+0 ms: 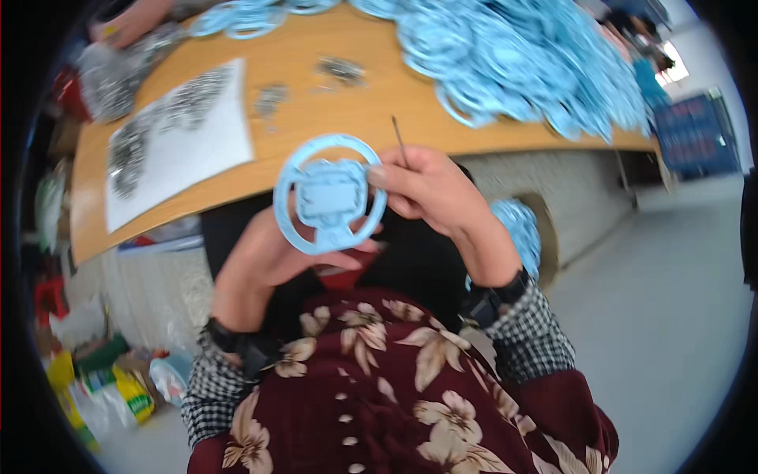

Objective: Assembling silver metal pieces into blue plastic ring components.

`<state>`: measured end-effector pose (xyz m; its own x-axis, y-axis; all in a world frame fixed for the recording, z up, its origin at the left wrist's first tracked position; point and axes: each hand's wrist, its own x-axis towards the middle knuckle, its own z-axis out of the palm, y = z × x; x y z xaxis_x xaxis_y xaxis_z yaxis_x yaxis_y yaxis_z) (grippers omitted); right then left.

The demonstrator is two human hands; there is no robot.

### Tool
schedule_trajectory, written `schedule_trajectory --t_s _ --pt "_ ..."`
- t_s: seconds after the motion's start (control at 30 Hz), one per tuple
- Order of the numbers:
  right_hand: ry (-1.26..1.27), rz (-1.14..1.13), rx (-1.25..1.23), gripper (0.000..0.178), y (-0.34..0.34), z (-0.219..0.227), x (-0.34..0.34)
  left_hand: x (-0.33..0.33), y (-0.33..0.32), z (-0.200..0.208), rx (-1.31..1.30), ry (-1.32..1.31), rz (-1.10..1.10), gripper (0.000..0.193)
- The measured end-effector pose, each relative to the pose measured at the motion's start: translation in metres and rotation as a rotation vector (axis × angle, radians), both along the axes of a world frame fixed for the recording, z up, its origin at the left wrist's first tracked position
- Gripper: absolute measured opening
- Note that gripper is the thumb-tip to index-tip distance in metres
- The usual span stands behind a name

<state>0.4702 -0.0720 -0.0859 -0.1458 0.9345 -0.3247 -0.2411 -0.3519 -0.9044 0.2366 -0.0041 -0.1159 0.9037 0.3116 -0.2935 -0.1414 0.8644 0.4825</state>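
A light blue plastic toy steering wheel (328, 197) is held up in front of my body, its moulded rectangular centre facing up. My right hand (430, 189) pinches the wheel's right rim between thumb and fingers. A thin dark metal rod (399, 140) also sticks up from that hand; its lower end is hidden in the fingers. My left hand (272, 245) is underneath the wheel with its fingers stretched apart, partly covered by it. Whether the left palm bears any of the wheel's weight I cannot tell.
On the wooden table (332, 110) lies a large heap of blue wheels (521, 63) at the far right. Small metal parts (197, 95) cover a white sheet (229, 150) on the left, with two little piles (341, 69) nearby. A sack of blue pieces (517, 229) stands below.
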Motion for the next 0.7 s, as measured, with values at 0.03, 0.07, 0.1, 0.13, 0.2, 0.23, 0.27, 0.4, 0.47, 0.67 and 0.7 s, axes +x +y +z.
schedule_trajectory --t_s 0.03,0.07,0.1,0.13,0.2,0.23,0.27,0.4,0.47,0.67,0.7 --pt "-0.006 -0.043 -0.003 0.024 -0.016 -0.004 0.014 0.006 -0.003 -0.003 0.031 0.056 -0.015 0.052" --pt "-0.015 -0.134 -0.008 0.024 -0.034 -0.008 0.027 0.011 -0.007 -0.002 0.089 0.078 -0.043 0.052" --pt "-0.024 -0.213 -0.004 0.023 -0.049 -0.012 0.038 0.012 -0.008 -0.004 0.158 0.097 -0.056 0.053" --pt "-0.051 -0.261 -0.040 0.024 -0.069 -0.014 0.052 0.015 -0.011 -0.012 0.139 0.072 -0.088 0.052" --pt "-0.115 -0.357 -0.108 0.023 -0.104 -0.022 0.077 0.011 -0.014 -0.020 0.194 0.082 -0.106 0.049" --pt "-0.117 -0.400 -0.145 0.022 -0.124 -0.026 0.090 0.014 -0.014 -0.022 0.205 0.093 -0.119 0.047" --pt "-0.126 -0.413 -0.140 0.022 -0.140 -0.035 0.101 0.017 -0.014 -0.023 0.210 0.081 -0.129 0.047" --pt "-0.108 -0.636 -0.175 0.025 -0.199 -0.045 0.116 0.026 -0.018 -0.017 0.259 0.147 -0.163 0.042" --pt "-0.059 -0.693 -0.169 0.026 -0.209 -0.043 0.112 0.030 -0.020 -0.016 0.275 0.140 -0.171 0.041" --pt "-0.045 -0.673 -0.164 0.024 -0.202 -0.034 0.095 0.032 -0.029 -0.008 0.280 0.159 -0.204 0.039" --pt "-0.050 -0.662 -0.160 0.024 -0.200 -0.033 0.094 0.032 -0.028 -0.008 0.287 0.159 -0.200 0.039"
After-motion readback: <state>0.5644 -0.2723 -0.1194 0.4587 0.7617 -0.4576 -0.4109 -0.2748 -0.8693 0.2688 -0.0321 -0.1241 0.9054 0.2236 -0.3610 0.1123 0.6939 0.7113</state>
